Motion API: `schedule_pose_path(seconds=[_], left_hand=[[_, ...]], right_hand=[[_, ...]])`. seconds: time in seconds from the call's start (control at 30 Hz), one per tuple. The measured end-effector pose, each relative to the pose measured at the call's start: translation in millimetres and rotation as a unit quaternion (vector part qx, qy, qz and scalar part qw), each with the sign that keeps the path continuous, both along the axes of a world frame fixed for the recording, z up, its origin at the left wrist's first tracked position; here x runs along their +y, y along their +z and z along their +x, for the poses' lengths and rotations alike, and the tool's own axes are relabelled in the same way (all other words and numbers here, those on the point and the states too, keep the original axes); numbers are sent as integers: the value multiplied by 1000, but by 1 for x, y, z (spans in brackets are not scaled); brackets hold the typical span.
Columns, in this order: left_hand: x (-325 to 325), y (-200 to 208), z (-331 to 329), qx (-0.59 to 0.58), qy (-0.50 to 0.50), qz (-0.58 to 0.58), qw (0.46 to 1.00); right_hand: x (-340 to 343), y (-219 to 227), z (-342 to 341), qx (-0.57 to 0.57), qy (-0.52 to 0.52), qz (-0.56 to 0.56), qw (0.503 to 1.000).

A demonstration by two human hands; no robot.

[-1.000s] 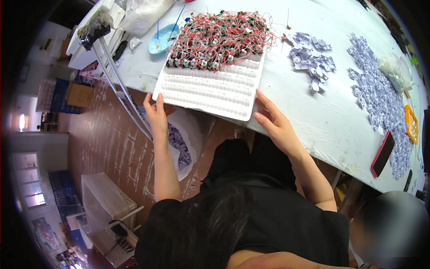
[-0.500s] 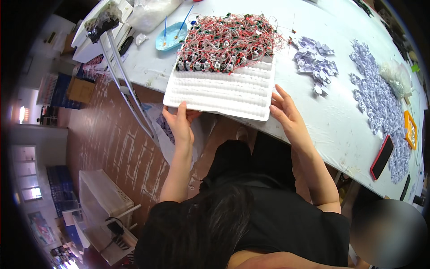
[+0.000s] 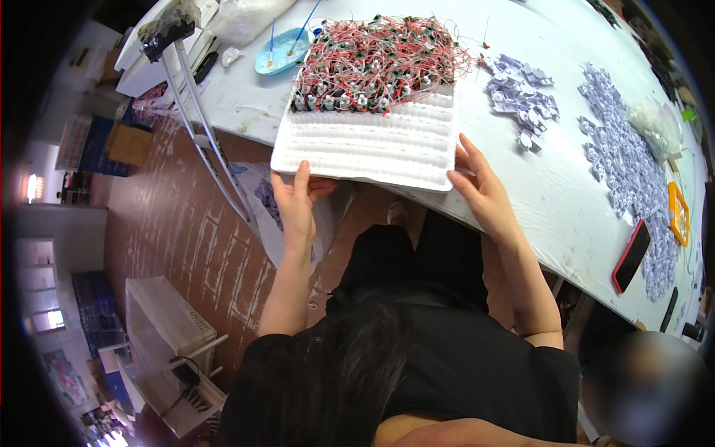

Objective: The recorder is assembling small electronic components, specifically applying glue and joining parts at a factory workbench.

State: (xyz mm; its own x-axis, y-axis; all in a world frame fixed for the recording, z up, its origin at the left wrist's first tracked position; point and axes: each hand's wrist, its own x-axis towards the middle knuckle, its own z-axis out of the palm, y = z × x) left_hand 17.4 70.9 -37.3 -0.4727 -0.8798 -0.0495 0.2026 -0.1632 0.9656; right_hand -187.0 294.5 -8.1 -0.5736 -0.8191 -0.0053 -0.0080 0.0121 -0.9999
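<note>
Foam tray (image 3: pixel 365 145) sits in front of me, its near edge hanging off the table (image 3: pixel 521 194) above my lap. My left hand (image 3: pixel 296 201) grips the near left corner, thumb on top, fingers curled under. My right hand (image 3: pixel 482 190) is at the near right corner, fingers spread and laid along the tray's edge, palm open, more a steadying touch than a full grasp. Both hands take a corner each, I'd say because the tray is wide and flexible and would sag or tip held from one side.

Now the tray itself: white, ribbed in long parallel grooves, soft-looking, with rounded corners. The near half is bare. The far half is packed with small modules (image 3: pixel 372 74) standing in the grooves, tangled over with thin red wires (image 3: pixel 387 45). That loaded half rests on the table, which probably keeps the weight supported.

To the right, loose pale lilac parts (image 3: pixel 521 93) lie in a small heap, and farther right a longer scatter (image 3: pixel 622 160) of them runs along the table. A red phone (image 3: pixel 631 255) lies near the near right edge, an orange frame (image 3: pixel 678 214) beside it. At far left, a shallow blue dish (image 3: pixel 281 54) holds thin sticks. The tabletop is white and smudged.
</note>
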Motion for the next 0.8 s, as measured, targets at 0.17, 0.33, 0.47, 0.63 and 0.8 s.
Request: schedule_pose_path(seconds=[0.17,0.33,0.47,0.63,0.8], left_hand=[[-45,-4,8,-26,11,-18,999],[-40,2,4,-38,28,-11,999],[-35,-4,2,-45,42,-26,998],[-32,1,-1,-29,66,-21,997],[-64,18,21,-137,56,-8,989]], right_hand=[[-12,-7,9,-47,61,-39,996],[-21,-3,12,-57,59,-33,996],[-27,-5,7,-111,49,-54,991],[-42,11,-1,-150,47,-57,986],[-36,-1,-2,-89,40,-31,995]])
